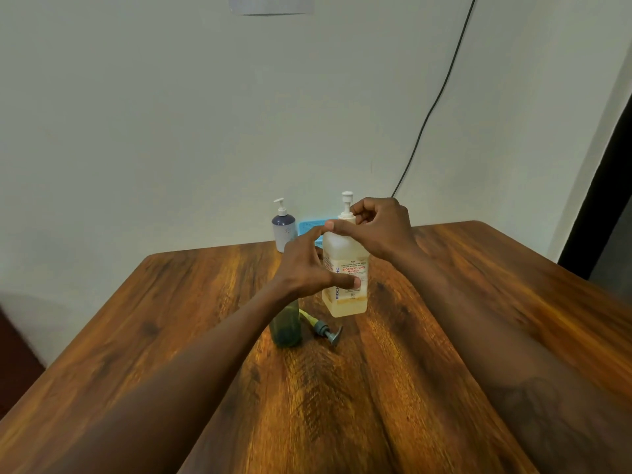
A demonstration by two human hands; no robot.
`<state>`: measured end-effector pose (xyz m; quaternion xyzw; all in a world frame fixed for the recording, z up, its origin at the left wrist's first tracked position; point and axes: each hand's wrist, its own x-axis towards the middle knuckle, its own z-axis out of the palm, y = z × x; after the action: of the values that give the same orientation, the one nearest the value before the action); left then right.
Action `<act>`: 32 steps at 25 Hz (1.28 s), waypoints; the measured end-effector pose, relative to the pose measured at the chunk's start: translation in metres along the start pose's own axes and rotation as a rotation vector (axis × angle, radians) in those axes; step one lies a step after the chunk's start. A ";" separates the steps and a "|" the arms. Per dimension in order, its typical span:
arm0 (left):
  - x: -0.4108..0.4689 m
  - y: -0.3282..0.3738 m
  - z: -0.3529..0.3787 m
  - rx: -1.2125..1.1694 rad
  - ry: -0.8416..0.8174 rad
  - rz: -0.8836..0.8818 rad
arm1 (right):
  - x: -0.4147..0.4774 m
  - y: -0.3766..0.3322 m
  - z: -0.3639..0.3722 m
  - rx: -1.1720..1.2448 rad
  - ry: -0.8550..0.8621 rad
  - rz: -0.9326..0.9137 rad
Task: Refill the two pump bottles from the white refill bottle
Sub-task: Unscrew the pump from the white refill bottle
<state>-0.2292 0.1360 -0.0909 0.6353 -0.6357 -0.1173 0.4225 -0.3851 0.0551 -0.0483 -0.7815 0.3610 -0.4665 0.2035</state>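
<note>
The white refill bottle (345, 299) stands upright mid-table, with a printed label and a white pump top. My left hand (307, 265) wraps its body, thumb across the label. My right hand (376, 227) pinches the collar of its pump at the neck. In front and to the left stands a small green bottle (285, 325), open at the top and partly hidden by my left forearm. Its grey pump head (325, 330) with a yellowish tube lies on the table beside it. A purple-and-white pump bottle (284, 229) stands at the table's far edge.
The wooden table (359, 388) stretches toward me. A blue flat object (309, 227) lies behind the bottles by the wall. A black cable (434, 107) runs down the wall at the right. A dark doorway edge shows far right.
</note>
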 end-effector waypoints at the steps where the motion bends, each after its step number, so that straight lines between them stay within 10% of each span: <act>1: 0.001 -0.001 0.001 -0.003 0.002 -0.004 | 0.001 0.003 -0.001 0.055 -0.052 -0.002; 5: 0.002 -0.002 0.003 0.001 0.013 -0.022 | 0.003 0.008 -0.008 0.308 -0.311 0.089; 11: 0.000 0.006 0.010 0.074 0.036 -0.015 | -0.002 -0.001 -0.004 -0.071 0.023 0.027; 17: 0.000 0.003 0.016 -0.001 0.021 -0.043 | 0.003 0.000 -0.015 0.217 -0.335 0.094; 23: 0.001 0.005 0.024 0.011 0.038 -0.015 | -0.004 -0.002 -0.012 -0.210 0.014 0.056; 32: 0.006 -0.009 0.030 -0.013 0.041 -0.050 | -0.004 0.008 -0.011 -0.009 -0.281 0.082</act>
<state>-0.2425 0.1173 -0.1137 0.6507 -0.6100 -0.1190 0.4363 -0.3989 0.0532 -0.0499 -0.8246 0.3625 -0.3422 0.2675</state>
